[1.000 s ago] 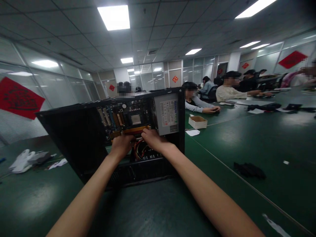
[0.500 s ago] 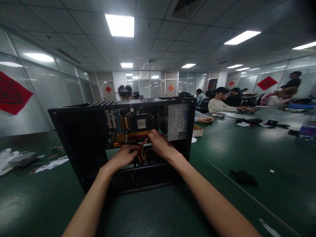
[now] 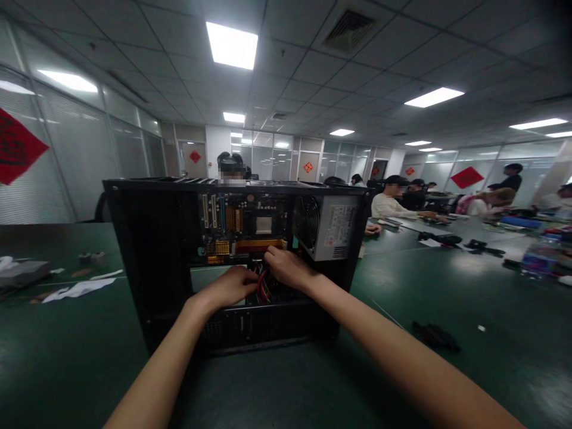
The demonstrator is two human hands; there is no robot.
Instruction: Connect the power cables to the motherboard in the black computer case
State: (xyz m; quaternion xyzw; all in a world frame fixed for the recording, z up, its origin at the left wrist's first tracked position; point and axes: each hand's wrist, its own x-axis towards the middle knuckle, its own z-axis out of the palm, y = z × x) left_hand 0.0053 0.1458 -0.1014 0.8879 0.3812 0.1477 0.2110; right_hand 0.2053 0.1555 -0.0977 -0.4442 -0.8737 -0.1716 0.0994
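Note:
A black computer case [image 3: 154, 250] stands on the green table with its side open towards me. Inside it are a motherboard [image 3: 263, 224] and, at upper right, a grey power supply [image 3: 337, 229] beside a dark fan. Both my hands reach into the lower part of the case, around a bundle of red, yellow and black cables [image 3: 263, 287]. My left hand [image 3: 230, 286] has its thumb and fingers closed on the bundle's left side. My right hand [image 3: 288, 266] is closed at the top of the bundle, just below the orange memory slots [image 3: 259, 245]; its fingertips are partly hidden.
On the green table [image 3: 402, 292] to the right lie a black cloth-like item [image 3: 434, 336] and a small white piece [image 3: 481, 328]. White paper [image 3: 80, 290] and a grey box [image 3: 24, 277] are at left. Several people sit at the far tables; one is behind the case.
My view has shifted, so the case appears slightly further right. My right hand has come down a little with the cables, and the bundle sits lower and more bunched between my hands.

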